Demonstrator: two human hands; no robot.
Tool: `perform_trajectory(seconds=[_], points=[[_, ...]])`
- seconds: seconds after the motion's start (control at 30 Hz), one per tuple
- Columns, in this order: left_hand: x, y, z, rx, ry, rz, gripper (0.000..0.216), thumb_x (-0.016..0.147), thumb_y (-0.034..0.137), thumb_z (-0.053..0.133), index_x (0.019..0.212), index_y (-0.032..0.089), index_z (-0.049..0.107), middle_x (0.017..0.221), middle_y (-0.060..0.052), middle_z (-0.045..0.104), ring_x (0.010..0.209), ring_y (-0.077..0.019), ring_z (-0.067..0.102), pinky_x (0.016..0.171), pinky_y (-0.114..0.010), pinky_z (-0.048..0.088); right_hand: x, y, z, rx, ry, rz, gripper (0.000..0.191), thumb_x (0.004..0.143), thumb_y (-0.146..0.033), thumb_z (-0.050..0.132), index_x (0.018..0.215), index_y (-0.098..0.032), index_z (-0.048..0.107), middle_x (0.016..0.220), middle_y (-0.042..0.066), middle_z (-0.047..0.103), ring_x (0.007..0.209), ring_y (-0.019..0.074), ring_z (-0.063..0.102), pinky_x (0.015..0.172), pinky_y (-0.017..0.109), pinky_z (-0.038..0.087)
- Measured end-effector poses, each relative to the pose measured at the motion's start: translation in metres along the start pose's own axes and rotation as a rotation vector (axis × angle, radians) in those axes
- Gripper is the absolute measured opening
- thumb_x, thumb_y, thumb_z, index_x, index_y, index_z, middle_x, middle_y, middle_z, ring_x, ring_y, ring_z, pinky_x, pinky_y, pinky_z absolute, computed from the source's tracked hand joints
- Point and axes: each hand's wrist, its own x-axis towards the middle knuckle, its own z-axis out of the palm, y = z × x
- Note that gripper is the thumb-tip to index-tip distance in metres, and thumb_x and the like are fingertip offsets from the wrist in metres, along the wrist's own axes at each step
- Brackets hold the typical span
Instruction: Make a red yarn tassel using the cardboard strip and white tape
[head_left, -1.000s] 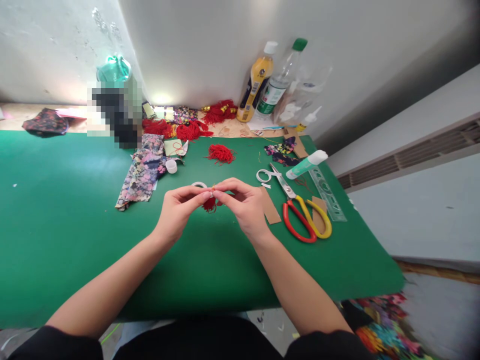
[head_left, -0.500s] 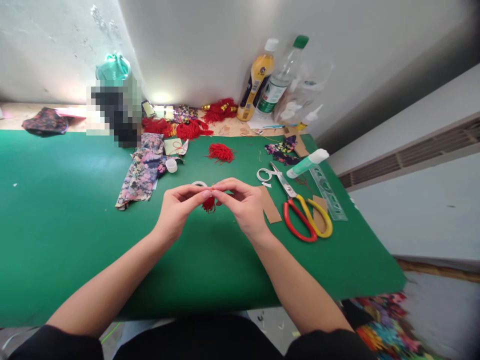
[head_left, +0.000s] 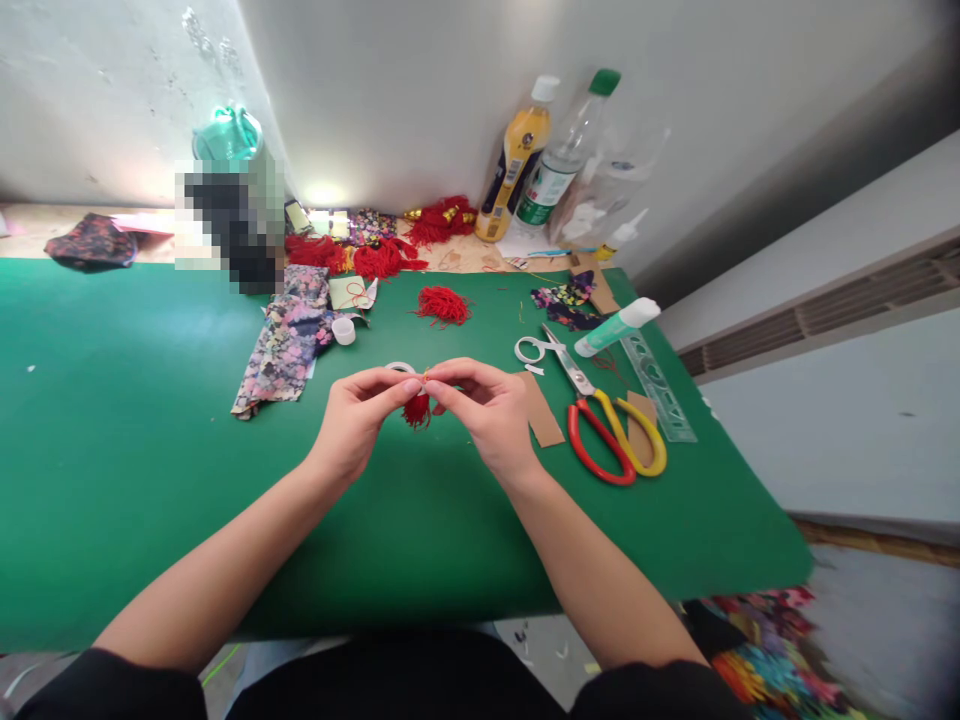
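A small red tassel [head_left: 418, 409] hangs between my two hands above the green mat [head_left: 150, 430]. My left hand [head_left: 358, 418] pinches its top from the left with thumb and forefinger. From the right, my right hand [head_left: 486, 410] pinches the same top, fingers curled. A white tape roll [head_left: 399, 368] lies on the mat just behind my fingers, partly hidden. Brown card [head_left: 541, 415] lies beside my right hand.
Red-and-yellow scissors [head_left: 604, 420], a glue stick [head_left: 616, 327], a clear ruler [head_left: 656, 375] and small white scissors [head_left: 529, 350] lie to the right. Floral cloth [head_left: 285, 345], a loose red tassel [head_left: 442, 305] and more red tassels [head_left: 379, 258] sit behind. Bottles [head_left: 517, 165] stand at the wall.
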Motion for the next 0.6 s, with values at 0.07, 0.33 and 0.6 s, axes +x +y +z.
perform_trajectory(seconds=[0.07, 0.33, 0.6], points=[[0.0, 0.0, 0.001, -0.022, -0.003, -0.001, 0.016, 0.061, 0.028, 0.085, 0.065, 0.017, 0.075, 0.06, -0.001, 0.068, 0.055, -0.0105, 0.059, 0.057, -0.025, 0.047, -0.002, 0.0, 0.001, -0.048, 0.037, -0.031, 0.008, 0.069, -0.022, 0.078, 0.073, -0.02, 0.072, 0.074, -0.001, 0.071, 0.064, 0.0105, 0.067, 0.055, 0.021, 0.056], [-0.001, -0.004, 0.003, -0.008, 0.079, 0.048, 0.019, 0.06, 0.025, 0.086, 0.069, 0.015, 0.072, 0.067, -0.001, 0.071, 0.057, -0.0091, 0.061, 0.058, -0.022, 0.048, -0.01, 0.0, 0.003, -0.262, 0.121, -0.128, 0.016, 0.075, -0.024, 0.073, 0.09, -0.022, 0.069, 0.083, 0.002, 0.077, 0.073, 0.0158, 0.073, 0.053, 0.023, 0.057], [-0.002, -0.005, 0.003, 0.036, 0.141, 0.129, 0.028, 0.064, 0.024, 0.084, 0.085, 0.017, 0.065, 0.062, 0.002, 0.071, 0.057, -0.0104, 0.065, 0.062, -0.023, 0.053, -0.013, 0.0, 0.006, -0.471, 0.147, -0.292, 0.011, 0.079, -0.018, 0.067, 0.089, -0.02, 0.068, 0.086, 0.003, 0.077, 0.073, 0.0146, 0.074, 0.053, 0.021, 0.057]])
